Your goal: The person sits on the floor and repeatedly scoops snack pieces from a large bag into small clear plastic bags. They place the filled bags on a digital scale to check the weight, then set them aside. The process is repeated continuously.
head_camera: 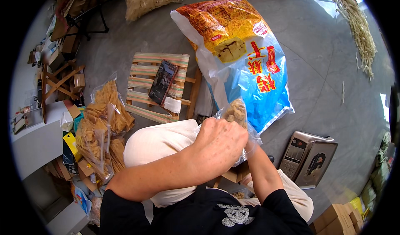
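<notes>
My left hand (222,138) is curled tightly at the top of a clear plastic bag (236,111) holding brown, chunky dried food pieces. My right hand is mostly hidden behind the left hand and the plastic; only its wrist area (252,147) shows, with clear film lying over it. What its fingers do is out of sight. Just beyond the small bag lies a large printed plastic sack (237,66), orange at the far end and blue near me, bearing large red writing. An open cardboard box (236,173) shows partly below my hands, between my legs.
Left of the sack, a smartphone (163,82) rests on a wooden folding stool with striped webbing (157,58). Clear zip bags of brown strips (104,119) are piled at my left. A metal-topped electronic scale (307,160) stands right. Cardboard boxes (336,219) sit lower right.
</notes>
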Demonstrator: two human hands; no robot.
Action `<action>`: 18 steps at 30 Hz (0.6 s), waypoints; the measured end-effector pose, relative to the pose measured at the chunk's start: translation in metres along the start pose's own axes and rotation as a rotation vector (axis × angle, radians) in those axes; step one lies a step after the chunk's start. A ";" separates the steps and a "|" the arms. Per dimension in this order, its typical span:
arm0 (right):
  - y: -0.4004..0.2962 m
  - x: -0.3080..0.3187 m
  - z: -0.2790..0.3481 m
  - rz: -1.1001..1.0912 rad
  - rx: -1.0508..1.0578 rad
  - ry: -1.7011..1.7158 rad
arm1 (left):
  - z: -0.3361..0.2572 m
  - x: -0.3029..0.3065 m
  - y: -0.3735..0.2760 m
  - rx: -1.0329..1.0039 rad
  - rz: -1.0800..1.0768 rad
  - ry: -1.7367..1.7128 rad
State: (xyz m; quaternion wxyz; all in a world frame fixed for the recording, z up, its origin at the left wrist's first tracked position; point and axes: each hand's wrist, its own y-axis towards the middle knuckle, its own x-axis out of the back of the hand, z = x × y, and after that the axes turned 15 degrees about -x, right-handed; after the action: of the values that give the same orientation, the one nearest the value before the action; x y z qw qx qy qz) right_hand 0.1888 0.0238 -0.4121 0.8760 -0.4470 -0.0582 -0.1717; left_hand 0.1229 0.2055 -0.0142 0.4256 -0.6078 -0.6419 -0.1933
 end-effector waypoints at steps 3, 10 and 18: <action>0.001 0.001 0.000 0.008 -0.006 0.011 | 0.000 0.001 0.001 0.007 0.014 -0.015; 0.002 0.003 0.003 0.014 -0.013 0.044 | -0.003 -0.001 0.004 0.004 0.018 0.000; 0.004 0.006 0.008 0.037 -0.019 0.088 | -0.006 -0.005 0.004 0.000 -0.008 0.027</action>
State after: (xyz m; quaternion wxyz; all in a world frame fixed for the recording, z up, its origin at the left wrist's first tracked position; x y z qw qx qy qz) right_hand 0.1957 0.0305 -0.4088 0.8765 -0.4482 -0.0099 -0.1754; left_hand 0.1281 0.1988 -0.0163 0.4334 -0.6025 -0.6385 -0.2034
